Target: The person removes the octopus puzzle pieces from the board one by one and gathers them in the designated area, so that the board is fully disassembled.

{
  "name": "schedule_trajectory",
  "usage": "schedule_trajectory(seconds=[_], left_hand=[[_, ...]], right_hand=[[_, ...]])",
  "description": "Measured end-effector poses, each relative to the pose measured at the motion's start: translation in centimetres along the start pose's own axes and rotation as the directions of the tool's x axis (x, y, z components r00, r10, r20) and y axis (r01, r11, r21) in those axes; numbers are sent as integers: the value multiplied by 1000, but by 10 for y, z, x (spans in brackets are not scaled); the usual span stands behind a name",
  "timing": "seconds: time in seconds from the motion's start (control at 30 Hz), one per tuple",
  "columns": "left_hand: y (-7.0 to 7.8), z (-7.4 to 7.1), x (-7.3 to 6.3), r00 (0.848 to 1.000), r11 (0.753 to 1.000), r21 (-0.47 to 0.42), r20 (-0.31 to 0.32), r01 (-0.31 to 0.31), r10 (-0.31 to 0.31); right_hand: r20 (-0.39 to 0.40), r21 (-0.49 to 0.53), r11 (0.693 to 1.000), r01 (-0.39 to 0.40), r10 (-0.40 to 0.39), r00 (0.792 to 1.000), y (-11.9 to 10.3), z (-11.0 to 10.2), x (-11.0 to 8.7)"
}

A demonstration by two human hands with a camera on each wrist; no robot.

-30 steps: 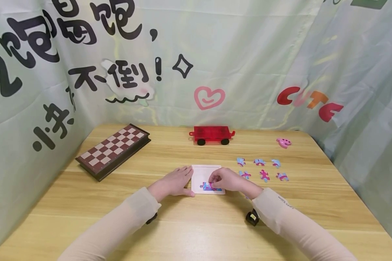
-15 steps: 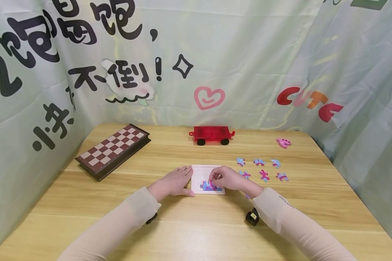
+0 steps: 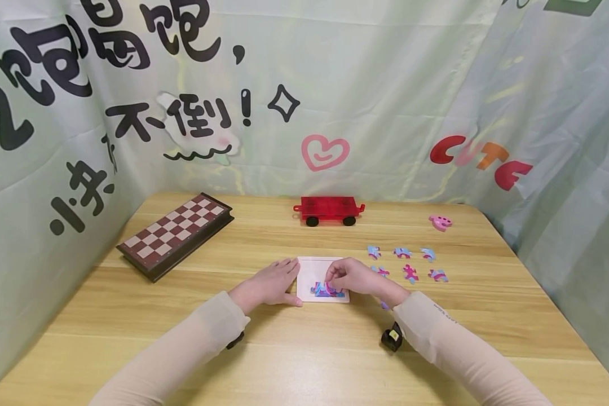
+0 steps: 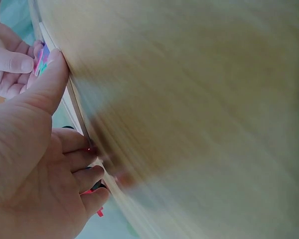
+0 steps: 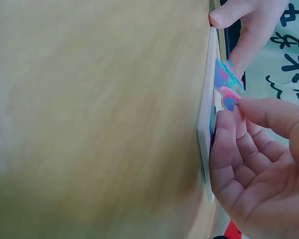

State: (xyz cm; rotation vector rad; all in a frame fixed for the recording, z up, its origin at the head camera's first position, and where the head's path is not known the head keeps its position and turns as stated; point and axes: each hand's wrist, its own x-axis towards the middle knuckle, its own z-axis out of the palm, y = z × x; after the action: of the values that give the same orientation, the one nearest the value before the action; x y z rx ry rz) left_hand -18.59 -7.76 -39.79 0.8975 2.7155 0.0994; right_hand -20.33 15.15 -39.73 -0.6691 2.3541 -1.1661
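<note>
My left hand [image 3: 271, 282] lies with straight fingers along the left side of a white puzzle tray [image 3: 312, 269]; its thumb is at the near left corner. My right hand [image 3: 357, 277] is over the tray's right part. Between thumb and fingertips it pinches a pink, blue and purple jigsaw piece [image 5: 228, 94], which tilts up from the tray in the right wrist view. Other joined jigsaw pieces [image 3: 321, 291] lie along the tray's near edge, partly covered by the right fingers.
Several loose jigsaw pieces [image 3: 410, 273] lie in rows right of the tray. A red toy wagon [image 3: 330, 208] stands at the back, a chessboard box [image 3: 175, 234] at the left. A small pink toy [image 3: 441, 222] lies far right. Printed cloth [image 3: 385, 84] hangs behind the table.
My right hand has risen very slightly at the tray, and the pinched jigsaw piece tilts up a little with it. The left hand stays in place.
</note>
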Motion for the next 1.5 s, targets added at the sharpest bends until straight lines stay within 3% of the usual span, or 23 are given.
schedule_trajectory(seconds=[0.27,0.57,0.77,1.1,1.3,1.5], left_hand=[[1,-1,-1,1000,1000,11,-3,-8,8],[2,-3,-3,1000,1000,16,2,-13,13],[1,-1,0,1000,1000,18,8,-10,9],[0,-1,-1,1000,999,-33,6,-17,18],[1,-3,-1,1000,1000,-10,16,-5,5],[2,-2,0,1000,1000,21,16,-2,2]], right_hand=[[-1,9,1000,-28,28,1000,1,-2,0],[-36,96,994,-55,59,998,5,-18,-12],[-54,91,995,-43,48,997,18,-41,-38],[-46,45,995,-88,90,995,53,-84,-94],[-38,36,984,-172,174,984,71,-97,-120],[-54,22,967,-253,254,966,81,-102,-132]])
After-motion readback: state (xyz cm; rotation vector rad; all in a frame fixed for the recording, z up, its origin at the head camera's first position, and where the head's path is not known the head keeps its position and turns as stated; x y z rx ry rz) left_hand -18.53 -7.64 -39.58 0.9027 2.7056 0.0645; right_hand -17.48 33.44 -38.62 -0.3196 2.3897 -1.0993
